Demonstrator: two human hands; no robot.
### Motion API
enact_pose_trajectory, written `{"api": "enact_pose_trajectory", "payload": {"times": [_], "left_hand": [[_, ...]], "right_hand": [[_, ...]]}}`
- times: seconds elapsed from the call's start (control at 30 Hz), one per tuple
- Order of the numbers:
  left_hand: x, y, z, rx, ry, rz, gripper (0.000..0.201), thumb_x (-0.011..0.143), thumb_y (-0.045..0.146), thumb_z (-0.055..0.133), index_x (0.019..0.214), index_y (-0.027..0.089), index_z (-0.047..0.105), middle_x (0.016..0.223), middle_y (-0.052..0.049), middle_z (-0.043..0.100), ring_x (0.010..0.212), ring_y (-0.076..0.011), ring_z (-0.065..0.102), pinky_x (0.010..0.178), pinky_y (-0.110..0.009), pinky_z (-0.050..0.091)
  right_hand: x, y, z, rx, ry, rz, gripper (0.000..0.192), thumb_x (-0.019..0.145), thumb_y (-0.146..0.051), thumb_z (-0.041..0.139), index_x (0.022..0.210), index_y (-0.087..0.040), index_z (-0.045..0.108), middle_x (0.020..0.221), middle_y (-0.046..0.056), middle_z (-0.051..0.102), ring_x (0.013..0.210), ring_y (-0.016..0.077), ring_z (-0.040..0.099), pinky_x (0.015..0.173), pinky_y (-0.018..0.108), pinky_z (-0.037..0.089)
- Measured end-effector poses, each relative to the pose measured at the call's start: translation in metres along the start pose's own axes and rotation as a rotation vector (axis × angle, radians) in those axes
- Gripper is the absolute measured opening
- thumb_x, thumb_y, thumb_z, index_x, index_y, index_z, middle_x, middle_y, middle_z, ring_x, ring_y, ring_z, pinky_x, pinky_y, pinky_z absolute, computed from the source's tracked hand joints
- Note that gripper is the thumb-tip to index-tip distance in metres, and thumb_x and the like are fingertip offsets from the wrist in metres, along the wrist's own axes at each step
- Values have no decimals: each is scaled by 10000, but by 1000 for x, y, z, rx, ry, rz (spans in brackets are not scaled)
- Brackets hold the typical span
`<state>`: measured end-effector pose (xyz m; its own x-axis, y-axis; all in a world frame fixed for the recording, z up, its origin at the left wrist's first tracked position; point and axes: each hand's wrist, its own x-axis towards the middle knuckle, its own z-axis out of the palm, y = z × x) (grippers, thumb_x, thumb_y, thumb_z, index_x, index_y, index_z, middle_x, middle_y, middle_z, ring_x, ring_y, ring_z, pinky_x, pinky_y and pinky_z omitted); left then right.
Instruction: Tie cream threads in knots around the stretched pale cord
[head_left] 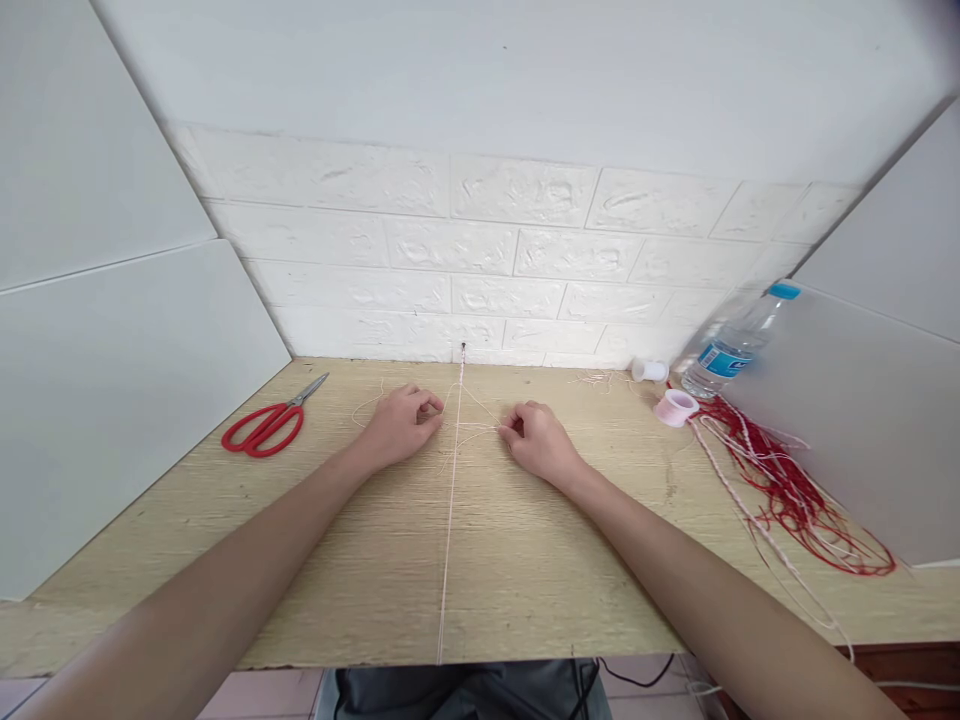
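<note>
A pale pink cord (pixel 450 510) runs taut from a small fixing at the wall's foot down over the table's front edge. Its upper part, close to the wall, looks knotted or braided. My left hand (pixel 405 425) is just left of the cord, thumb and forefinger closed on a thin cream thread. On the other side, my right hand (pixel 538 438) pinches thin threads (pixel 480 427) that stretch across from the cord. A loose loop of thread stands open between the two hands. Another thin end curls on the table beyond my left hand.
Red-handled scissors (pixel 270 425) lie at left. To the right are a white spool (pixel 649 370), a pink thread spool (pixel 676 408), a water bottle (pixel 731 350) leaning on the panel, and a heap of red cords (pixel 787 480). White panels flank the wooden table (pixel 360 590).
</note>
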<state>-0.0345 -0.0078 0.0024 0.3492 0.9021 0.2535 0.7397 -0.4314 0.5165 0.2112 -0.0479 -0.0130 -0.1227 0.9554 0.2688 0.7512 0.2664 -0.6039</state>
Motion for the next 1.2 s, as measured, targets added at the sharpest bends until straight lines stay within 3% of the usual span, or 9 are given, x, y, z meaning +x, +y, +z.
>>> {"api": "enact_pose_trajectory", "payload": {"times": [0.1,0.27,0.5,0.63,0.77,0.83,0.97,1.2], "left_hand": [[1,-1,0,18,-14,-7,230,802,352,547,925,203,672,837,-52,593,804,-194,562,758,-329,443],[2,-5,0,-11,-16,4,217,812,321,525,931,207,666,795,-36,619,793,-188,564,728,-310,427],[1,-5,1,-11,-40,-17,213,827,313,495,925,218,658,760,-9,622,700,-160,550,659,-287,393],[0,-3,0,-2,-38,-21,212,828,314,491,922,223,657,723,2,614,681,-156,546,646,-282,381],[0,-2,-1,-14,-31,-16,205,816,317,505,915,221,658,691,10,603,667,-153,541,645,-280,378],[0,-1,-1,-19,-29,-13,204,811,318,510,912,217,656,680,11,599,659,-153,539,643,-279,377],[0,0,-1,-21,-32,-15,201,813,312,505,914,219,652,671,16,597,642,-150,536,635,-279,374],[-2,4,-3,-13,-34,-35,198,813,327,516,910,224,654,673,15,601,653,-154,539,634,-282,382]], "right_hand": [[-1,-2,0,146,-9,40,29,805,-205,545,790,-188,563,709,12,592,659,144,523,604,260,371],[-2,-9,-1,442,17,42,202,784,-232,547,983,-199,554,655,-45,543,601,125,514,601,252,405],[0,-18,-7,830,86,42,220,708,-206,598,926,-182,581,595,-64,492,717,143,608,762,286,468],[-2,-21,-6,970,45,86,264,681,-206,601,941,-186,560,562,-80,463,667,160,644,621,254,473],[-4,-16,-3,802,16,153,263,714,-220,553,976,-192,564,607,-77,472,468,105,539,441,221,353],[-4,-13,-3,631,33,127,243,722,-202,529,958,-196,586,628,-72,475,459,82,480,459,221,345],[-5,-11,-4,310,7,32,272,725,-159,501,970,-211,608,631,-57,518,548,99,491,535,226,359],[-7,-14,-3,56,-103,23,204,811,-252,520,980,-222,630,647,-30,605,582,119,525,538,234,317]]}}
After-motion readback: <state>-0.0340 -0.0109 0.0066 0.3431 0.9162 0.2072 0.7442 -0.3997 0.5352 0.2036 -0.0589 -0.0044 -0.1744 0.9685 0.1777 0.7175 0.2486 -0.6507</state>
